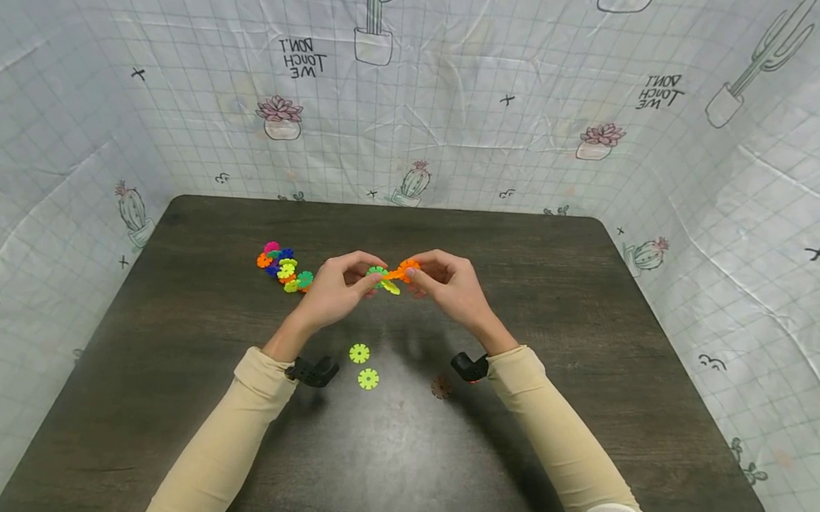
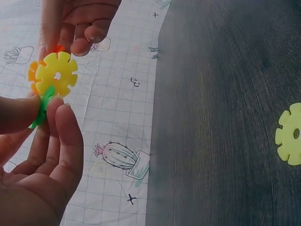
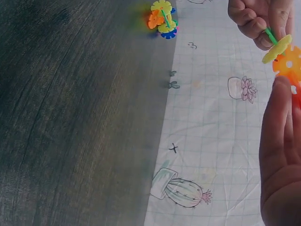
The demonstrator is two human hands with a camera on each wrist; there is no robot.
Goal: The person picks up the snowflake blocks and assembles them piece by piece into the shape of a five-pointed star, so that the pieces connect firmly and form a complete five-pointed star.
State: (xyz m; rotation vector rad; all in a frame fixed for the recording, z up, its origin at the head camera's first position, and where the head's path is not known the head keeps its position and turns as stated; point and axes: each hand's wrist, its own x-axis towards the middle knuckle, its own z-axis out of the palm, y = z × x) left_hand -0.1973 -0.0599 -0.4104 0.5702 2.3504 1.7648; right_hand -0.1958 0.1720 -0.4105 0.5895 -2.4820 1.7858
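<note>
In the head view my left hand [image 1: 333, 292] and right hand [image 1: 455, 288] meet above the middle of the table, holding a small chain of notched plastic discs between them. My left thumb and fingers pinch a green disc [image 2: 43, 109]. A yellow disc [image 2: 68, 75] is joined to the green one, with an orange disc [image 3: 284, 65] beside it. The right thumb and fingers pinch a further orange disc [image 1: 409, 268] at the chain's other end. Fingers partly hide the joints between the discs.
On the dark table [image 1: 560, 296], a cluster of joined multicoloured discs [image 1: 287, 268] lies beyond my left hand. Closer to me are two yellow-green discs [image 1: 368, 379] and a brown disc [image 1: 442, 387]. An orange-red piece [image 1: 474, 380] is mostly hidden under the right wrist camera. A patterned cloth surrounds the table.
</note>
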